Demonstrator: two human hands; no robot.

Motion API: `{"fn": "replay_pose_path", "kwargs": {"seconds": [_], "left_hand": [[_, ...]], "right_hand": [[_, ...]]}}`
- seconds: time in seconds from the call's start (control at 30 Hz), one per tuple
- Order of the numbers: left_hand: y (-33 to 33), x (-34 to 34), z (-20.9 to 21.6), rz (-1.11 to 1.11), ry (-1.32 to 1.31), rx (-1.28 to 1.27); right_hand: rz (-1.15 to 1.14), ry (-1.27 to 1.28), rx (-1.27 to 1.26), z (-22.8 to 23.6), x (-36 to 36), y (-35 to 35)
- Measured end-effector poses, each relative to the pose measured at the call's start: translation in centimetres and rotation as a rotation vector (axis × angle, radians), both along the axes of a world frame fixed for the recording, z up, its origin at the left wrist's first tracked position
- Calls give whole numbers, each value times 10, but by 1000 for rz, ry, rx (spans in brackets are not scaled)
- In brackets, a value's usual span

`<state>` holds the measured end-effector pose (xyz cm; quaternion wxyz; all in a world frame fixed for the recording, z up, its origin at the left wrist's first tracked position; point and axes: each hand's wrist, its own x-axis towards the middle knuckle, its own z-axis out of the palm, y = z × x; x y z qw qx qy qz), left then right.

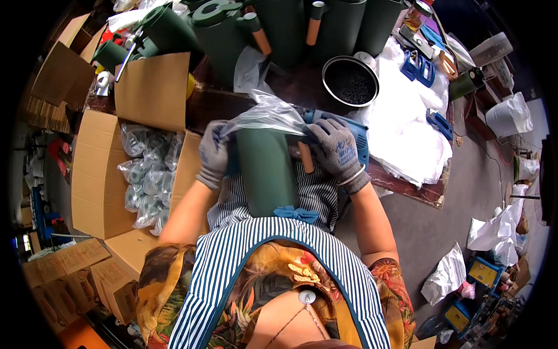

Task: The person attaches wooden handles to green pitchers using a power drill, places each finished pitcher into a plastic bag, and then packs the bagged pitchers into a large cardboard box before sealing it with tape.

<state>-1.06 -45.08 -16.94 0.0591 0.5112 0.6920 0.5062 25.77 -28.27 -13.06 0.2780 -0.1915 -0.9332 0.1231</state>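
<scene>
A dark green jug [264, 171] with a wood-toned handle [306, 157] lies in my lap, its far end under a clear plastic bag [268, 116]. My left hand [214, 152], in a grey glove, pinches the bag's edge at the left. On the other side my gloved right hand [336, 145] grips the bag's edge near the handle, fingers curled. Behind the right hand, a blue power tool [360, 139] rests at the table edge and is partly hidden.
Several green jugs [285, 35] stand along the back of the table. A black round pan [350, 81] holds small dark pieces. White plastic bags [401, 128] are piled at right. At left, an open carton [96, 174] contains several bagged items [152, 174].
</scene>
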Motion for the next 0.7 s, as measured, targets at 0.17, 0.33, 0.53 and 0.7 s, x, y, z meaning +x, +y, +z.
{"fn": "replay_pose_path", "kwargs": {"seconds": [0.17,0.33,0.53,0.7], "left_hand": [[-54,26,11,-44,227,150],[-94,20,5,-501,662,-204],[-84,-31,33,-940,172,-893],[68,-28,94,-397,231,-105]], "right_hand": [[-60,164,-92,-24,34,-73],[-73,52,-129,-33,37,-111],[104,-54,-651,-71,107,-175],[224,-22,-789,-70,95,-175]]}}
